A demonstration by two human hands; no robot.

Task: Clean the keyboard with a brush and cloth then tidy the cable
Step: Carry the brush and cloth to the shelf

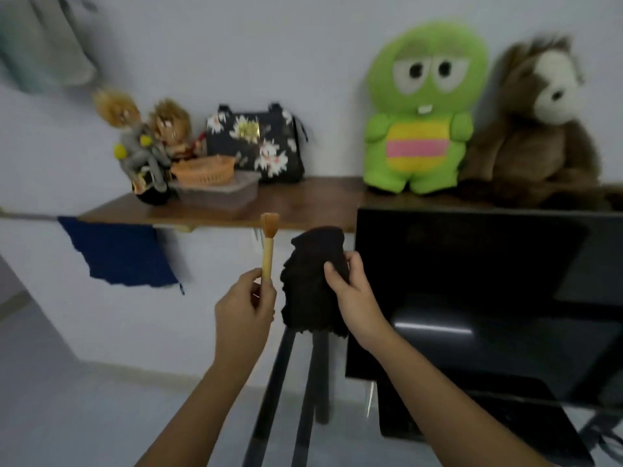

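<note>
Holding, left hand [244,305]: thumb and fingers pinch the brush [268,251] low on its handle.
Brush axis: near vertical, bristles up, away from any work surface; my read is it has to tip over, bristles down, before sweeping.
Right hand [350,291]: fingers curled into the dark cloth [310,281], gripping it at its right edge; the rest hangs bunched below the grip.
Brush to cloth: just beside each other, not touching, brush on the left.
Keyboard: not identifiable. A dark slab [472,419] sits low right under the monitor [472,298]; cannot tell if that is it.
Key relation: if the slab is the keyboard, it lies down and right of both hands. The right hand is nearer, and the brush hand has to cross.
Cable: blurred dark lines at the far lower right, cannot confirm.
Task state: cleaning looks not yet started.
Counts, task: 2 hands, 1 brush, 1 cloth.
Counts, far: 1 shelf [303,203], 1 green plush [421,129], 1 brown plush [539,129], 1 floral bag [256,143], 1 orange basket [205,170], 1 plastic box [219,193], 2 dolls [148,136], 1 blue cloth [121,251] hanging left.
</note>
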